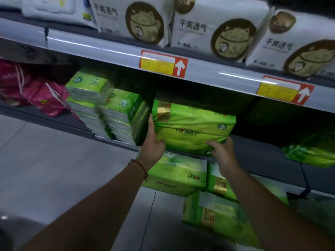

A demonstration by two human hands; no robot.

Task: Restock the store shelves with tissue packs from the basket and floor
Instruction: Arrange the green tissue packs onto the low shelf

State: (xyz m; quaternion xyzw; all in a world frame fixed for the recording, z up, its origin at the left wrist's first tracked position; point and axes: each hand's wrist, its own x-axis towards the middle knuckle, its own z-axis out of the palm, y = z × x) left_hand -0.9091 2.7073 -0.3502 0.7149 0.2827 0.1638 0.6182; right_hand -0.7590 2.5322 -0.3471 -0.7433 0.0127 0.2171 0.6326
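A large green tissue pack (194,127) lies on the dark lower shelf (262,156), its front edge at the shelf lip. My left hand (152,142) holds its left end, thumb up along the side. My right hand (220,150) grips its lower right front edge, fingers curled onto the wrapper. Below the shelf lie more green packs: one (174,174) under my left wrist, another (219,214) lower down, and a third (220,185) partly hidden by my right forearm.
Stacked smaller green tissue packs (107,109) stand just left of the held pack. Pink bags (41,95) fill the far left. Another green pack (311,154) lies on the shelf at right. White packs (213,29) line the upper shelf above red-and-yellow price tags (163,64). Grey floor (54,169) lies left.
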